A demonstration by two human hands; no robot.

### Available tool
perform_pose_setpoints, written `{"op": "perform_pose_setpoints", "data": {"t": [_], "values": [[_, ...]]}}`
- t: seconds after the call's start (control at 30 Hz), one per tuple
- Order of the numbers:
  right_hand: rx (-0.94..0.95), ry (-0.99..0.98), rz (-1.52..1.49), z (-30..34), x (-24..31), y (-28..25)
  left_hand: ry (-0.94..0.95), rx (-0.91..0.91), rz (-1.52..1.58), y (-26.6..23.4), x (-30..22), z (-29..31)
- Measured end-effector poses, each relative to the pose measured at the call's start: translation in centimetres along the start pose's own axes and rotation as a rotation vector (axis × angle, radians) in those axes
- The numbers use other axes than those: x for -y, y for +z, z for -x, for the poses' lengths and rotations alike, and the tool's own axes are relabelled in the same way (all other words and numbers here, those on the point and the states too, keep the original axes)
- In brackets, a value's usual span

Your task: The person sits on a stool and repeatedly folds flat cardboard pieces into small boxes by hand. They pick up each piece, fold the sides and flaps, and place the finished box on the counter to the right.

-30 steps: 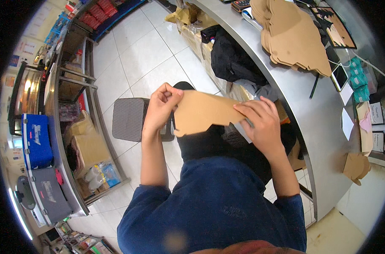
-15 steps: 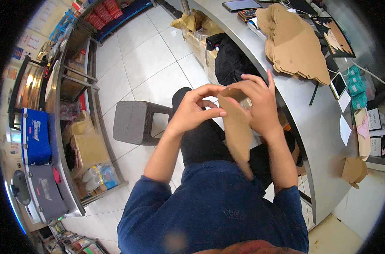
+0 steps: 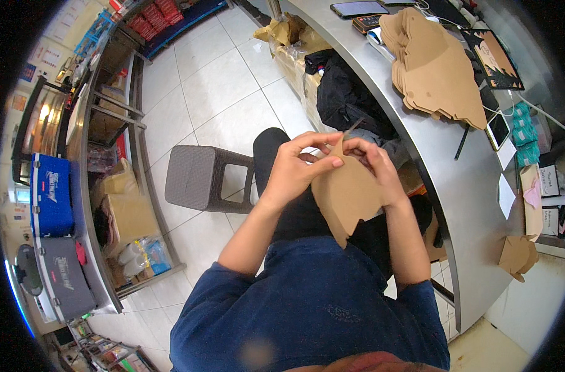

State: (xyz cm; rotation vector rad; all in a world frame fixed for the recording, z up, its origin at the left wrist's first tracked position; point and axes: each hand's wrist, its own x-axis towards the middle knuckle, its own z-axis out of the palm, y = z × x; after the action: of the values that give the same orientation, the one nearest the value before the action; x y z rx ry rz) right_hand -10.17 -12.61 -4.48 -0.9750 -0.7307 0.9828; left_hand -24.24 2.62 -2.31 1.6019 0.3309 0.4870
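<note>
Above my lap I hold a brown cardboard box blank (image 3: 350,189), partly folded, with a jagged lower end pointing toward me. My left hand (image 3: 298,164) pinches its upper left corner between thumb and fingers. On the blank's right side, my right hand (image 3: 378,170) is closed around the edge, its fingertips curled at the top and partly hidden behind the card. A stack of flat brown cardboard blanks (image 3: 432,68) lies on the metal counter to the right. At the counter's near end sits a folded brown cardboard box (image 3: 518,255).
On the steel counter (image 3: 465,229) are a white phone (image 3: 497,131), another phone (image 3: 359,8), a black pen (image 3: 461,142) and teal packets (image 3: 526,133). A dark grey stool (image 3: 192,178) stands at my left. Shelving (image 3: 118,186) and a blue cooler box (image 3: 51,195) are farther left.
The blank has turned so that its broad face shows, where before it was more edge-on. My right hand has moved down and its fingers, spread before, are now curled in.
</note>
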Motion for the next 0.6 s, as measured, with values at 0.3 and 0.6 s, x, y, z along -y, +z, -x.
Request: {"op": "perform_pose_setpoints", "data": {"t": [0.3, 0.6], "values": [[0.262, 0.303, 0.275, -0.3, 4.6, -0.8, 0.058, -0.065, -0.322, 0.2, -1.6, 0.0], [-0.074, 0.218, 0.377, -0.8, 4.5, 0.2, -0.058, -0.138, -0.279, -0.6, -1.0, 0.6]]}}
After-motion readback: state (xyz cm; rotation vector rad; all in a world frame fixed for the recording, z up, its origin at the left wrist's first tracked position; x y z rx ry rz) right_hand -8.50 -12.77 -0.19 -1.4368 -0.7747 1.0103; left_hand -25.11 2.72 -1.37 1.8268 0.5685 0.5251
